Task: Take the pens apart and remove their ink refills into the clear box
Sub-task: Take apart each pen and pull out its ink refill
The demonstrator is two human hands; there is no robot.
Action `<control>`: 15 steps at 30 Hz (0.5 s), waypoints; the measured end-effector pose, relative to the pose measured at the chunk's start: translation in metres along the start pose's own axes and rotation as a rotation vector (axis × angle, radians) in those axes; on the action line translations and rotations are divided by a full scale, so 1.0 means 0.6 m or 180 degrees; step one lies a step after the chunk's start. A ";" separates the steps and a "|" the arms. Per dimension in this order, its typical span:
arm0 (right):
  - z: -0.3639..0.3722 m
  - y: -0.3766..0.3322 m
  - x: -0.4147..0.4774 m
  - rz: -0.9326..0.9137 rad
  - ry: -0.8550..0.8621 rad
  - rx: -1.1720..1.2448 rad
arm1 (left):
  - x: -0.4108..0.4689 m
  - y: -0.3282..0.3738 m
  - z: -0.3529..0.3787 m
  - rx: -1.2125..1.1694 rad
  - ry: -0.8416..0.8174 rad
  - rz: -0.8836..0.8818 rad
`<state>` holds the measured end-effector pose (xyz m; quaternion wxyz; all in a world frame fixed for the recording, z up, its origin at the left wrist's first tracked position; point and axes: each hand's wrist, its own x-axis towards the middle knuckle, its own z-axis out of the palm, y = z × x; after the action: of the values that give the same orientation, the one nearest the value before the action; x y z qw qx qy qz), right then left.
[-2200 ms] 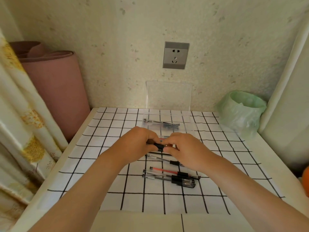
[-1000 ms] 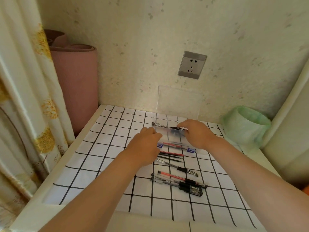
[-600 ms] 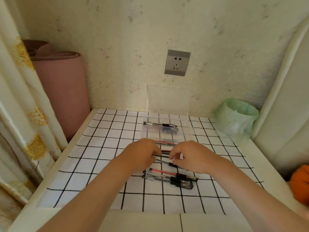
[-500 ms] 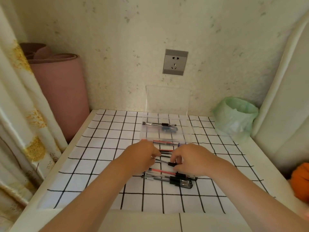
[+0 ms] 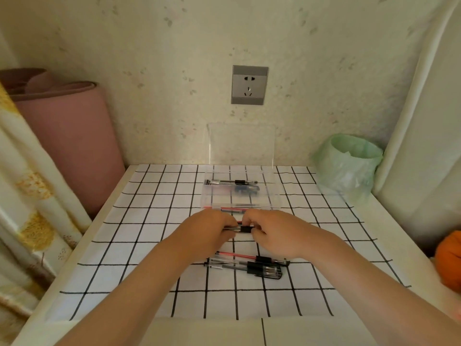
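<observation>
A black-gripped pen is held level between both hands above the checked cloth. My left hand grips its left end and my right hand grips its right end. Behind them stands the clear box, lid up, with pen parts and a red refill near its front wall. Several whole pens, one with a red barrel, lie on the cloth below my hands.
A green bag-lined bin stands at the back right. A pink rolled mat leans in the left corner beside a curtain. An orange object sits at the right edge. A wall socket is above the box.
My right hand came back from the clear box, both hands dropped to the loose pens, and they now hold one pen lifted off the cloth between them.
</observation>
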<state>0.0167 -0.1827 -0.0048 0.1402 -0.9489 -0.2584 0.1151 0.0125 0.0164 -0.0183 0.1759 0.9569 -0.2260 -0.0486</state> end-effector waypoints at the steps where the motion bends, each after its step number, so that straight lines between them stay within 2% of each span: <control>1: 0.001 0.000 -0.001 0.0020 -0.0057 0.0026 | -0.001 0.000 -0.002 -0.0015 -0.0035 -0.0008; 8: 0.008 -0.013 0.006 0.0032 -0.0405 -0.0026 | -0.008 -0.002 -0.003 -0.0370 -0.0227 -0.0073; 15: 0.013 -0.026 0.007 -0.0079 -0.0056 -0.0321 | -0.014 -0.011 -0.006 -0.0589 -0.0118 -0.0048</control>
<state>0.0104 -0.1659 -0.0078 0.0914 -0.9504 -0.2769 0.1085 0.0085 0.0269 -0.0173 0.2590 0.9371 -0.2167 -0.0883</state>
